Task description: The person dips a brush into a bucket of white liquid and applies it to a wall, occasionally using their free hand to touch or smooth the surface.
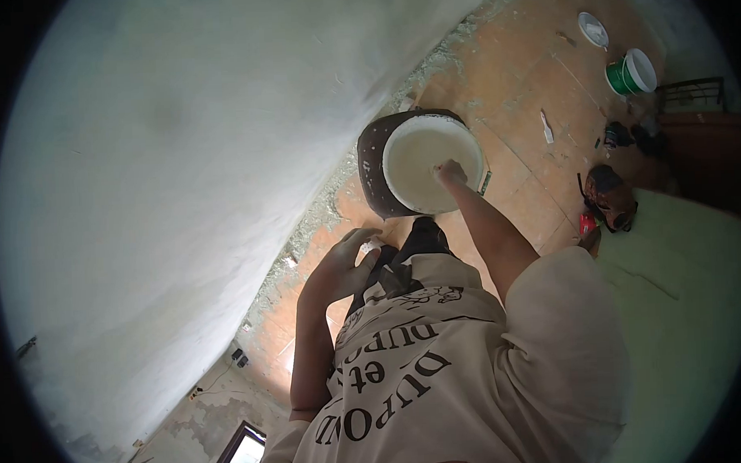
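Smooth pale wall [188,156]; orange tiled floor [508,88], crusted at the wall's foot; patchy far wall [170,442], peeling; dark-framed window [244,460], glowing with daylight.

Wall [180,156], left: matt, mostly smooth, like chalk.
Crumbs [430,70], along the wall's foot: rough, lumpy, dry-looking.
Floor [504,84], upper right: hard tiles, dull.
Bucket [393,155], top middle: looks like plastic, smooth rim.
Mix [425,158], in the bucket: smooth, milky.
Pail [620,79], upper right: smooth, looks like plastic.
Shirt [481,366], bottom middle: soft matt cloth.
Back wall [206,425], lower left: rough, patchy, peeling.
Board [675,302], right: smooth, dull; stuff unclear.
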A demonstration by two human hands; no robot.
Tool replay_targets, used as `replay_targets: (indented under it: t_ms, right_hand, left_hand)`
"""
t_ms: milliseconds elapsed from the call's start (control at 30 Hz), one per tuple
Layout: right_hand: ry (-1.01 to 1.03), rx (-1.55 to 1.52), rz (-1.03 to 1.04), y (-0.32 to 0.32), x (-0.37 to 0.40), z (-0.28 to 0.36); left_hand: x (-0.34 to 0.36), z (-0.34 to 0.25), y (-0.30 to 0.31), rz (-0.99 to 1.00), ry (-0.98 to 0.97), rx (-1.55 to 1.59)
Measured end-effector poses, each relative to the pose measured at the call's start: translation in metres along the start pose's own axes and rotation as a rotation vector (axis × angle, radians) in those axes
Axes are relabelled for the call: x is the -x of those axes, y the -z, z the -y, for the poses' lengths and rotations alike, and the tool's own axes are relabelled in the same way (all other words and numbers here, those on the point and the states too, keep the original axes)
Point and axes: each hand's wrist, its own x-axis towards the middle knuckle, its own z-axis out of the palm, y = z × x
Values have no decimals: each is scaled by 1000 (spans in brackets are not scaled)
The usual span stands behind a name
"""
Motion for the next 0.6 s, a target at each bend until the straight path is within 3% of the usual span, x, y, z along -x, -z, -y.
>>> replay_targets:
  t_ms: [67, 133, 167, 233, 267, 333, 500, 567, 600]
  right_hand:
    - [46, -61, -39, 3, 4, -9]
    - [-57, -403, 176, 10, 14, -16]
    - [-58, -412, 167, 13, 20, -21]
    - [-298, -929, 493, 14, 31, -32]
    - [-298, -941, 482, 12, 38, -37]
    - [-273, -1135, 805, 9, 56, -41]
    - [-154, -990, 714, 12, 102, -24]
    - [3, -678, 575, 15, 115, -15]
    - [3, -684, 567, 10, 120, -11]
  left_hand:
    - [1, 1, 0, 1, -45, -13]
    - [0, 0, 2, 26, -56, -25]
    - [0, 0, 2, 29, -67, -32]
    - [-2, 0, 3, 80, -52, -35]
    - [-3, -2, 4, 87, -65, -42]
    - [-4, -7, 7, 123, -57, -17]
    - [-3, -12, 15, 161, -175, -99]
    - [0, -13, 18, 177, -203, -106]
    - [1, -13, 18, 189, -222, -106]
